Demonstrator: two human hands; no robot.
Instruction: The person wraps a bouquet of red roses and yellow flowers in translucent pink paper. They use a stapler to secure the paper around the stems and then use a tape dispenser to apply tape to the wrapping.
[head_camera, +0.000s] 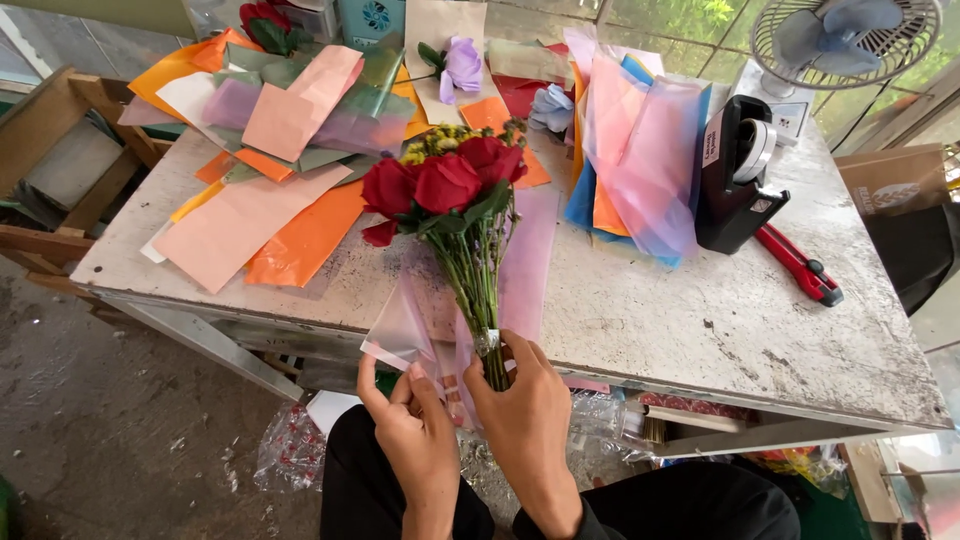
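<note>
At six o'clock on the worn, speckled grey table (700, 320), one bouquet (455, 200) lies with four or so red roses bunched above small yellow blooms, its thin green stems running down to the table's near edge. The right hand (525, 415) is closed around the taped stem ends, while the left hand (415, 435) pinches a corner of the sheer pink cellophane sheet (525, 265) spread under the flowers. At eleven o'clock lies a loose pile of matte wrapping papers (285, 130) in orange, peach and green. At two o'clock stand one black tape dispenser (735, 175) and one red utility knife (800, 265).
</note>
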